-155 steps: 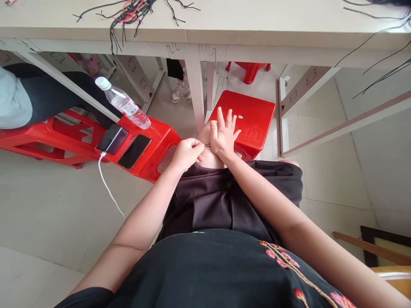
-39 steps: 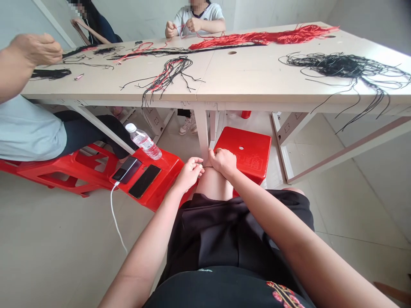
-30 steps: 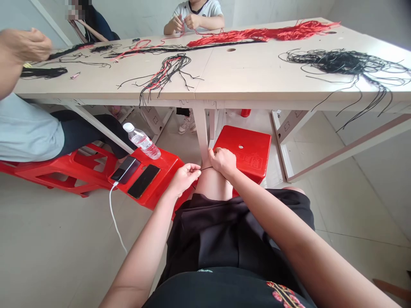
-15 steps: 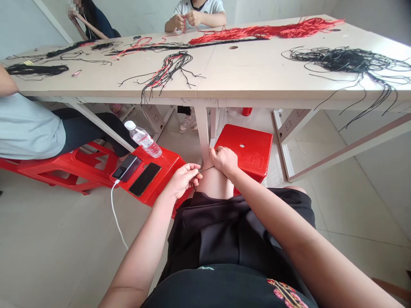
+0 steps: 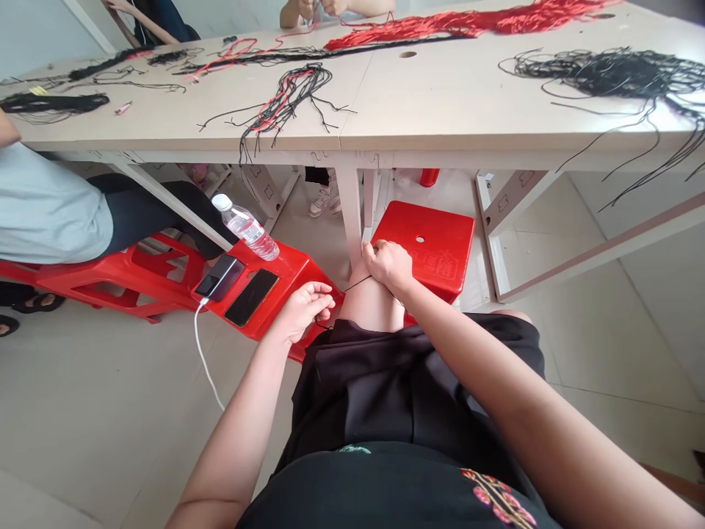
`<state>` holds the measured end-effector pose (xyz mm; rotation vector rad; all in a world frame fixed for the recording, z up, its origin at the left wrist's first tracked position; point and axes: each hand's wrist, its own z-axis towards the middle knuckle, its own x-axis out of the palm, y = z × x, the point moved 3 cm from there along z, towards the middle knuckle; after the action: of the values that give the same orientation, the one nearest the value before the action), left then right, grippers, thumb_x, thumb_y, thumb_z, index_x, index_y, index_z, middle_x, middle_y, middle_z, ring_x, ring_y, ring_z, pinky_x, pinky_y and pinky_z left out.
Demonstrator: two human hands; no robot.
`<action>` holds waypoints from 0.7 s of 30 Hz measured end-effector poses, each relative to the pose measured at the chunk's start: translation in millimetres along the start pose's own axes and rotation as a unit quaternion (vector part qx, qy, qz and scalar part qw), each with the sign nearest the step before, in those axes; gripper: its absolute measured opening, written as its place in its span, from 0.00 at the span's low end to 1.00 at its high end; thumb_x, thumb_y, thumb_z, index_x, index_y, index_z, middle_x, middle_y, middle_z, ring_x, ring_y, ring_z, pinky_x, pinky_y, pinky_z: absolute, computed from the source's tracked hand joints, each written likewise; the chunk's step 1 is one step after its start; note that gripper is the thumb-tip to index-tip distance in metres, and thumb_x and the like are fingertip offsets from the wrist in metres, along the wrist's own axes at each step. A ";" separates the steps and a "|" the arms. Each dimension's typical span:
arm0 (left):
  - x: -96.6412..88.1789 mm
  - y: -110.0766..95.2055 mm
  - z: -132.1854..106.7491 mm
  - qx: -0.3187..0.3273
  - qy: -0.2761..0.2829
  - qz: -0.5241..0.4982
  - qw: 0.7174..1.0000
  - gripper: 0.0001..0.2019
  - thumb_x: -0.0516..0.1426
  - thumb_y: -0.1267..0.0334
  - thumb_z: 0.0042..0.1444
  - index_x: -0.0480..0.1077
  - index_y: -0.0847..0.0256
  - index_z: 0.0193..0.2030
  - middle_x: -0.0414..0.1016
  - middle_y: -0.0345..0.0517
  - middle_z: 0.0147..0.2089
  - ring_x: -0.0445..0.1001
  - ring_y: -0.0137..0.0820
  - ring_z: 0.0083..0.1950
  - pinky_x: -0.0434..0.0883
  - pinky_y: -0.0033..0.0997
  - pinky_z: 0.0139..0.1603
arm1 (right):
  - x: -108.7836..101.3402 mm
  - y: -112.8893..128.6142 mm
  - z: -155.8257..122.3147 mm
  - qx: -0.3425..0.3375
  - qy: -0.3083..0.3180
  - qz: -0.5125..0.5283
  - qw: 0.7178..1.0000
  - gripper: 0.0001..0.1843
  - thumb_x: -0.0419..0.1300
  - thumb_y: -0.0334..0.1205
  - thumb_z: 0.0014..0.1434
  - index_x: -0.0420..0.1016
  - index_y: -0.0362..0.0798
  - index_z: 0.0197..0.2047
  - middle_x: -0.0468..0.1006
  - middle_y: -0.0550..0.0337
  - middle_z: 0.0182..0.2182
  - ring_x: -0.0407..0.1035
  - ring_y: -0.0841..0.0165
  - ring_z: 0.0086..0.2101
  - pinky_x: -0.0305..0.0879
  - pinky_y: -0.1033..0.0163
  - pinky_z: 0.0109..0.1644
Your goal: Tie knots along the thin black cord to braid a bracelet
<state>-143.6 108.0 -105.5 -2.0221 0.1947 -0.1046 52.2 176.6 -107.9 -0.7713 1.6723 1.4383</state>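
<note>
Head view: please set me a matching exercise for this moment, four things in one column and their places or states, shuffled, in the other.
1. Right hand
2. Water bottle
3. Red cord bundle
4. Left hand

A. On the table
B. Curled on top of the bare leg
C. Pinching a thin black cord beside the leg
D. White-capped, on a red stool

Pairs: 1-B, 2-D, 3-A, 4-C
</note>
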 end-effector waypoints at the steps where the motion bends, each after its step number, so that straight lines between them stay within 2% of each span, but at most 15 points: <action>1: 0.4 -0.3 0.0 -0.003 0.007 -0.009 1.000 0.15 0.64 0.63 0.45 0.65 0.62 0.38 0.69 0.36 0.25 0.66 0.21 0.23 0.64 0.23 0.26 | -0.1 -0.2 -0.1 0.000 -0.001 -0.001 1.000 0.25 0.41 0.53 0.64 0.74 0.48 0.34 0.79 0.51 0.37 0.73 0.59 0.40 0.65 0.59 0.42; 5: 1.2 -3.0 -3.9 -0.016 0.035 -0.036 0.999 0.14 0.63 0.59 0.46 0.67 0.63 0.37 0.71 0.40 0.28 0.67 0.21 0.25 0.65 0.23 0.27 | -0.5 -1.3 -0.2 0.002 -0.002 -0.001 1.000 0.25 0.42 0.53 0.63 0.74 0.48 0.33 0.79 0.50 0.37 0.72 0.58 0.40 0.65 0.58 0.42; 9: -3.6 -6.0 -11.4 -0.018 0.026 -0.028 0.999 0.13 0.61 0.58 0.48 0.70 0.65 0.37 0.74 0.47 0.35 0.69 0.23 0.29 0.65 0.24 0.29 | -0.8 -2.1 -1.1 0.002 0.000 0.005 1.000 0.24 0.42 0.52 0.63 0.73 0.47 0.32 0.78 0.50 0.36 0.72 0.57 0.40 0.65 0.58 0.42; 11: -8.0 -5.3 -14.3 -0.012 0.012 -0.007 1.000 0.12 0.63 0.62 0.46 0.71 0.64 0.37 0.73 0.46 0.35 0.69 0.23 0.30 0.66 0.24 0.30 | -1.2 -2.5 -1.8 0.003 0.000 0.007 1.000 0.24 0.42 0.52 0.63 0.73 0.47 0.32 0.78 0.49 0.36 0.72 0.57 0.40 0.65 0.58 0.42; 14: -14.8 -1.1 -15.9 0.002 -0.021 0.030 0.999 0.13 0.65 0.69 0.41 0.71 0.63 0.36 0.71 0.41 0.31 0.69 0.22 0.29 0.66 0.24 0.30 | -1.5 -2.9 -2.6 0.004 0.001 0.010 1.000 0.24 0.42 0.52 0.63 0.73 0.47 0.32 0.79 0.49 0.36 0.71 0.57 0.40 0.65 0.59 0.42; 17: -18.6 3.8 -15.1 0.002 -0.042 0.052 0.998 0.12 0.64 0.67 0.43 0.70 0.64 0.36 0.70 0.39 0.27 0.68 0.23 0.27 0.65 0.25 0.28 | -2.0 -3.0 -2.9 0.004 0.004 0.012 1.000 0.25 0.42 0.53 0.63 0.73 0.47 0.33 0.79 0.49 0.36 0.71 0.58 0.40 0.64 0.59 0.42; 21: -18.8 3.2 -13.5 0.000 -0.047 0.048 0.998 0.12 0.62 0.65 0.46 0.67 0.64 0.38 0.71 0.40 0.27 0.69 0.23 0.27 0.66 0.25 0.29 | -1.9 -2.8 -2.8 0.002 0.004 0.013 1.000 0.25 0.41 0.53 0.64 0.73 0.47 0.33 0.78 0.50 0.37 0.71 0.58 0.39 0.64 0.59 0.42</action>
<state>-164.6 98.1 -102.2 -2.0081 0.2324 0.0509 55.1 173.3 -107.6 -0.7570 1.6976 1.4508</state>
